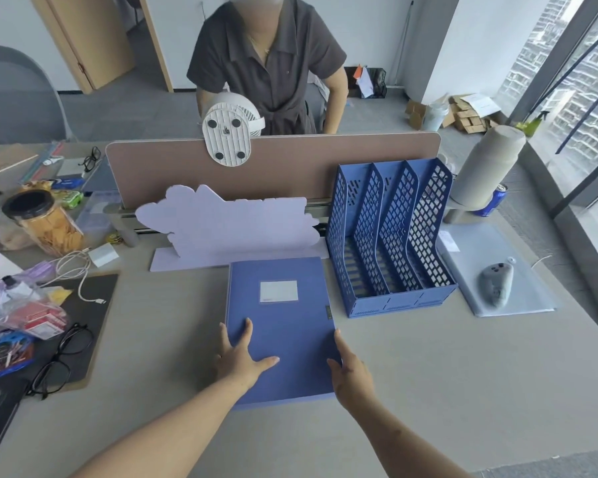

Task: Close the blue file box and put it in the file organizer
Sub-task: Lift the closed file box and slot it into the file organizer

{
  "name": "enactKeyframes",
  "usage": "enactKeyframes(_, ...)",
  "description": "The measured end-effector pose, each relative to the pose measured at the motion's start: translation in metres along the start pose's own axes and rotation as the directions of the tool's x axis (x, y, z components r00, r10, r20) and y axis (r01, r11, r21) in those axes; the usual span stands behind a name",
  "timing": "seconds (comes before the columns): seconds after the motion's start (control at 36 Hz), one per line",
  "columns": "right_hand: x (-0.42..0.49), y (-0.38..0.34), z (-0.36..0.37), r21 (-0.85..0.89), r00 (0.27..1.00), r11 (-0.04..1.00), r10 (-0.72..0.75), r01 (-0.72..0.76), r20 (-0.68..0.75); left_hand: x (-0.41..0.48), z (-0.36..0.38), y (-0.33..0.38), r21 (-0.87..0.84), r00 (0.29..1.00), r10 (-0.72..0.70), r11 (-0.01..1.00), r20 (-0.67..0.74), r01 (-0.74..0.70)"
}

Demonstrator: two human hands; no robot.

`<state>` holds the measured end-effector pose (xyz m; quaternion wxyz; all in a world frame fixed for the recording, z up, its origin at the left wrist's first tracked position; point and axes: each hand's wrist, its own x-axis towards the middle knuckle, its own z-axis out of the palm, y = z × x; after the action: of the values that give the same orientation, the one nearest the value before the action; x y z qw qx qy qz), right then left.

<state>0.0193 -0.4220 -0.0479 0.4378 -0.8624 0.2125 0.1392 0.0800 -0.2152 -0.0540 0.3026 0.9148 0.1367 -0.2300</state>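
From the head view, the blue file box (279,326) lies flat on the worktop (428,391), lid down and apparently closed, its white label facing up. The left hand (239,358) rests on the near left part of the cover, fingers spread flat and pressing, not clamped on anything. The right hand (351,372) sits against the near right edge, fingers open along the side; whether its fingertips curl under the box I cannot tell.

Beyond the right hand's grip, further away and to its right, stands the blue file organizer (394,236), its slots empty and its mesh dividers upright.

The box looks like stiff, smooth plastic, probably light unless filled, and likely slippery under a flat palm. A sound hold would be both long edges pinched near the middle, thumbs on the cover to keep the lid shut, then tipping it upright so the spine enters a slot.
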Motion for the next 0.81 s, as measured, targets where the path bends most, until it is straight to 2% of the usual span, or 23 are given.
enactKeyframes(0.28, 0.001, 0.003, 0.001, -0.090, 1.000, 0.996, 0.009, -0.007, 0.011, 0.002, 0.007, 0.001, 0.048, 0.999, -0.010, 0.999, -0.037, 0.011)
enactKeyframes(0.44, 0.021, -0.006, -0.008, -0.258, 0.996, 0.963, -0.070, 0.083, 0.056, -0.001, 0.003, 0.003, 0.138, 0.998, 0.032, 0.990, -0.062, -0.023)
enactKeyframes(0.56, 0.043, -0.020, -0.015, -0.390, 0.986, 0.919, 0.010, 0.057, 0.168, 0.001, -0.009, 0.008, 0.222, 0.999, 0.028, 0.975, -0.015, -0.024)
enactKeyframes(0.67, 0.050, -0.024, -0.017, -0.451, 0.986, 0.890, 0.008, 0.069, 0.166, 0.007, -0.015, 0.012, 0.232, 0.999, 0.023, 0.972, 0.032, -0.029)
enactKeyframes(0.75, 0.055, -0.023, -0.019, -0.450, 0.983, 0.892, 0.036, 0.051, 0.182, 0.011, -0.018, 0.016, 0.211, 0.998, 0.014, 0.977, 0.061, -0.027)
enactKeyframes(0.81, 0.059, -0.018, -0.022, -0.319, 0.970, 0.946, 0.029, 0.051, 0.241, 0.013, -0.021, 0.017, 0.160, 0.996, 0.010, 0.987, 0.087, -0.024)
